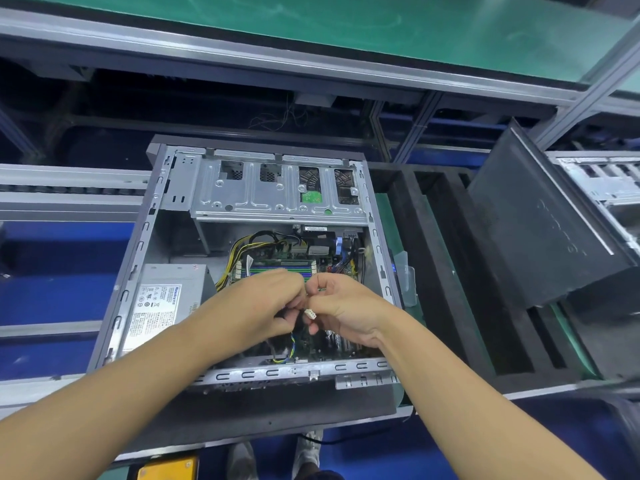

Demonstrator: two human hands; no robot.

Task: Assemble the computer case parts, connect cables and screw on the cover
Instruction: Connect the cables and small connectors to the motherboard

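- Case (pixel 375 244) lies open on the tabletop. White plug (pixel 310 313) is held over the board (pixel 323 344), mid-case, not yet seated.
- Right hand (pixel 346 306) pinches the plug; left hand (pixel 273 306) is curled round its thin cable (pixel 292 342).
- Risk: plug turned the wrong way and forced down, bent pins.
- Risk: tugging the cable instead of the plug, wires pull out.
- Risk: loose slack gets nipped under the cover (pixel 540 220), probably the dark panel leaning at right.

Your left hand (pixel 263 306) and right hand (pixel 349 306) are bare, like both forearms (pixel 138 368) entering from the lower corners. At bottom centre you wear pale grey shoes (pixel 308 450).
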